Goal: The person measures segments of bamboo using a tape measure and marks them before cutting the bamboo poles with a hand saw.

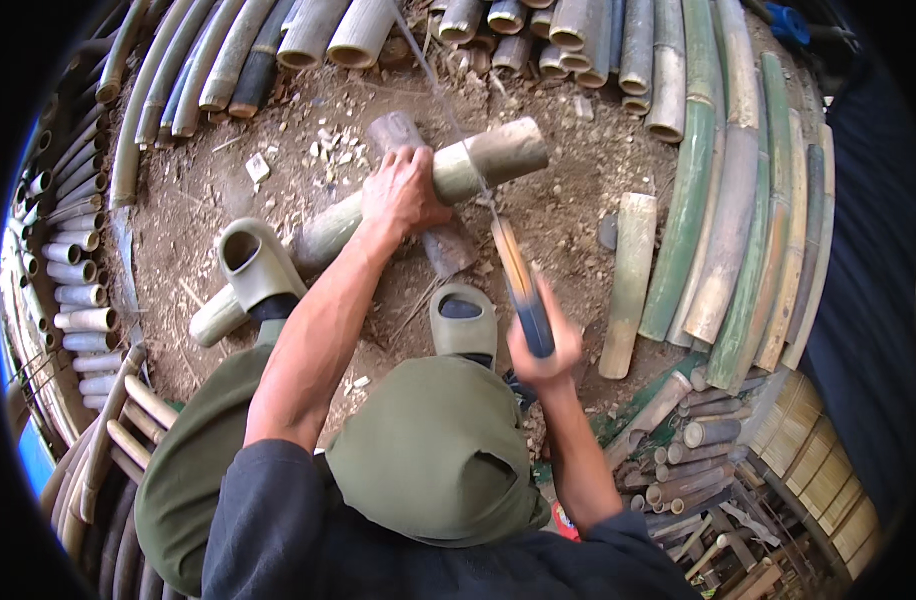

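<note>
A thick bamboo pole (327, 233) lies slantwise on the ground, propped across a short log (444, 251). My left hand (406, 192) is closed over the pole near the log, fingers curled over its far side. My left foot, in an olive clog (259, 262), presses on the pole's lower left part. In my right hand (544, 338), smeared by motion, is the handle of a handsaw (519, 287). The saw's thin blurred blade crosses the pole right of my left hand; how deep it sits in the bamboo, I cannot tell.
Cut bamboo tubes (363, 35) line the far side. Long bamboo poles (694, 180) lie at the right, with a short bamboo piece (630, 285) beside them. More tubes are stacked at the left (88, 320). Wood chips (258, 167) litter the dirt. My right clog (464, 320) stands near the log.
</note>
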`<state>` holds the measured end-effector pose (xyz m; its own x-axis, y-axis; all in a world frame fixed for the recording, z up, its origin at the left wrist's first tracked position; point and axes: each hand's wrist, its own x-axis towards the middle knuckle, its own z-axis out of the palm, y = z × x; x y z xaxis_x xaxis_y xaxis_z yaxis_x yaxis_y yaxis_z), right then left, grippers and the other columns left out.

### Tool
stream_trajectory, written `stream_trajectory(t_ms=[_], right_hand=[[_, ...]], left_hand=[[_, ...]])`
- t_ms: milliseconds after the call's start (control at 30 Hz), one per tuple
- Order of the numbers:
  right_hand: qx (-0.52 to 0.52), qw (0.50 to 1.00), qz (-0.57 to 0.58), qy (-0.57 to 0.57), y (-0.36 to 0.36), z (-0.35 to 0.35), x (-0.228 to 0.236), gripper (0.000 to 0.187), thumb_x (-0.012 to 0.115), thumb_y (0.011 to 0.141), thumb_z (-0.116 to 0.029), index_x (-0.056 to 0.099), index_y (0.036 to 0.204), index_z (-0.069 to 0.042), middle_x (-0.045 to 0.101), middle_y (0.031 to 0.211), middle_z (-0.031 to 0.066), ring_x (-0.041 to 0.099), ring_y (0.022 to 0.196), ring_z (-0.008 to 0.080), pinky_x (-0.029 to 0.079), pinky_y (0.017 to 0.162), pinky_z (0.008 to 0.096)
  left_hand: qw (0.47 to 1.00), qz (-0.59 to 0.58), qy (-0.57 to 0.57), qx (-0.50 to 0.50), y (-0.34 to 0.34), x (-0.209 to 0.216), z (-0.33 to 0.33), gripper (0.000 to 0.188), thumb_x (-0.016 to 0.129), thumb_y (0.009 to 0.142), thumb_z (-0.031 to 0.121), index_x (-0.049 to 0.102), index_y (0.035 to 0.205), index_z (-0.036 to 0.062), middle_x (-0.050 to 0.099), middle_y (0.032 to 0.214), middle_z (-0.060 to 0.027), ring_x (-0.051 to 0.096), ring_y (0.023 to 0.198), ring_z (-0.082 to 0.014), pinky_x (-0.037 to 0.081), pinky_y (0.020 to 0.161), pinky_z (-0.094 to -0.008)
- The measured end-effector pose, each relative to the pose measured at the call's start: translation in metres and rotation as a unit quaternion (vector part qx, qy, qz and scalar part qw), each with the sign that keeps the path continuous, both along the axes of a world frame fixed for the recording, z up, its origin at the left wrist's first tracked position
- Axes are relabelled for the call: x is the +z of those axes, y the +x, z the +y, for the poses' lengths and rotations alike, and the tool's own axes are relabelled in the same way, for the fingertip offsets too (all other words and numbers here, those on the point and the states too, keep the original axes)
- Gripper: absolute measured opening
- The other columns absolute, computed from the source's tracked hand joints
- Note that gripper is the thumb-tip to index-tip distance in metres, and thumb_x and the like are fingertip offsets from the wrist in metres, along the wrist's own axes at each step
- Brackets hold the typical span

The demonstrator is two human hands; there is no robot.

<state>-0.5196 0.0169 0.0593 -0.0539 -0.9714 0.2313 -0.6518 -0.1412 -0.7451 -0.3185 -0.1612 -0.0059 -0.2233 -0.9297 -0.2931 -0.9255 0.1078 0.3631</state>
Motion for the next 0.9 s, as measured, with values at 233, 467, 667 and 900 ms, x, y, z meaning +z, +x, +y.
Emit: stream_trajectory(t_ms=[233, 467, 667, 900], right_hand=[[0.019, 0.987, 0.061, 0.147, -0.053, 0.124, 0.024, 0.061, 0.065, 0.067, -0.007, 0.059, 0.125, 0.012, 0.07, 0.094, 0.0229, 0.069, 0.063, 0.0263, 0.055, 0.061, 0.0336], [0.009, 0.998, 0.039, 0.041, -0.013, 0.028, 0.009, 0.062, 0.065, 0.07, -0.005, 0.056, 0.129, 0.011, 0.07, 0.094, 0.0214, 0.068, 0.065, 0.0248, 0.054, 0.061, 0.0329], [0.019, 0.983, 0.051, 0.176, -0.052, 0.129, 0.055, 0.06, 0.059, 0.072, -0.007, 0.056, 0.128, 0.012, 0.072, 0.099, 0.0234, 0.073, 0.068, 0.0256, 0.057, 0.064, 0.0326], [0.004, 0.998, 0.0, 0.062, -0.003, 0.018, 0.012, 0.059, 0.065, 0.074, -0.006, 0.057, 0.132, 0.004, 0.066, 0.081, 0.0132, 0.063, 0.058, 0.0228, 0.052, 0.058, 0.0339]], left_hand=[[1.0, -0.02, 0.022, 0.004, -0.006, 0.006, 0.009, 0.078, 0.087, 0.058, 0.034, 0.052, 0.122, 0.0062, 0.055, 0.12, -0.0135, 0.054, 0.117, -0.032, 0.049, 0.098, -0.0434], [1.0, -0.013, 0.017, 0.009, -0.002, 0.014, -0.006, 0.076, 0.086, 0.059, 0.036, 0.055, 0.121, 0.0054, 0.057, 0.119, -0.0136, 0.055, 0.116, -0.0312, 0.051, 0.096, -0.0425], [1.0, 0.001, 0.016, 0.001, -0.006, 0.01, -0.005, 0.081, 0.089, 0.055, 0.033, 0.054, 0.122, 0.0042, 0.056, 0.118, -0.0149, 0.055, 0.116, -0.0317, 0.05, 0.096, -0.0426], [0.999, -0.02, 0.03, 0.031, 0.006, -0.002, -0.008, 0.08, 0.088, 0.057, 0.034, 0.054, 0.122, 0.0016, 0.055, 0.118, -0.0158, 0.055, 0.116, -0.0327, 0.053, 0.094, -0.0451]])
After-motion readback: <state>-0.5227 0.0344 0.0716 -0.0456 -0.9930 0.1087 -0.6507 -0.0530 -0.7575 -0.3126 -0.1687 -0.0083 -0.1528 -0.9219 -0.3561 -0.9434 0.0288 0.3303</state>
